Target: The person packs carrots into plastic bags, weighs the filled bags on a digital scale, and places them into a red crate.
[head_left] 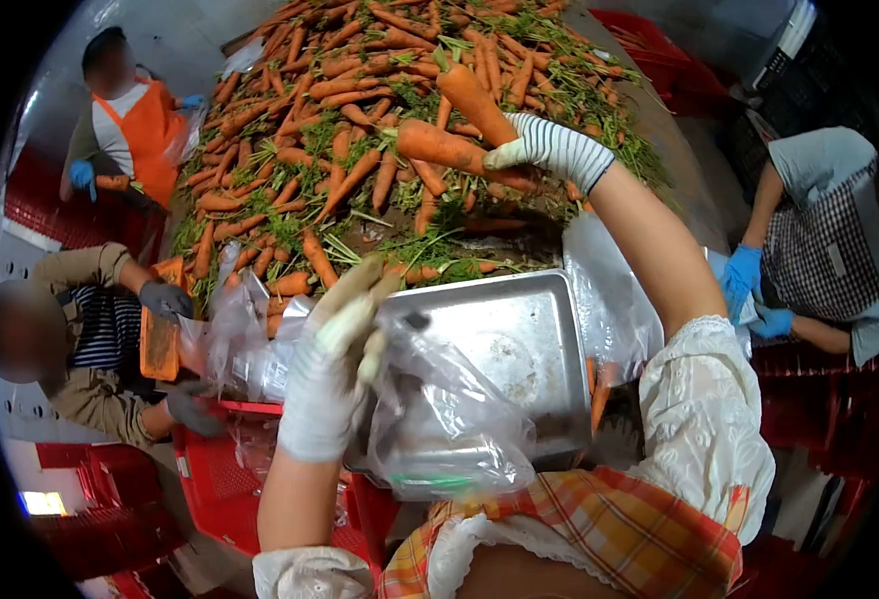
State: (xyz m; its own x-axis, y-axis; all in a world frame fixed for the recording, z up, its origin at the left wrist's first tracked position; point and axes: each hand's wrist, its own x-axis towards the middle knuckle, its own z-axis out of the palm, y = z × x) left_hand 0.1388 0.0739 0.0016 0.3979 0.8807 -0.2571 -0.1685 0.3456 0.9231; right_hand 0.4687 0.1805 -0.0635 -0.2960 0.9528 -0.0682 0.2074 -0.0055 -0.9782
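My right hand (557, 150), in a white glove with dark stripes, is closed around carrots over the heap. One carrot (471, 100) points up and away, and another carrot (438, 146) points left. My left hand (335, 364), also in a white glove, is slightly blurred and grips the edge of a clear plastic bag (449, 409). The bag hangs over a metal tray (529, 299) in front of my body, its lower part lying across the tray's near side. Its mouth is hard to make out.
A large heap of carrots (350, 190) with green tops covers the table ahead. Co-workers in gloves stand at left and right. Plastic bags (240, 324) lie left of the tray, more plastic (609, 290) at its right. A red crate (215, 469) stands lower left.
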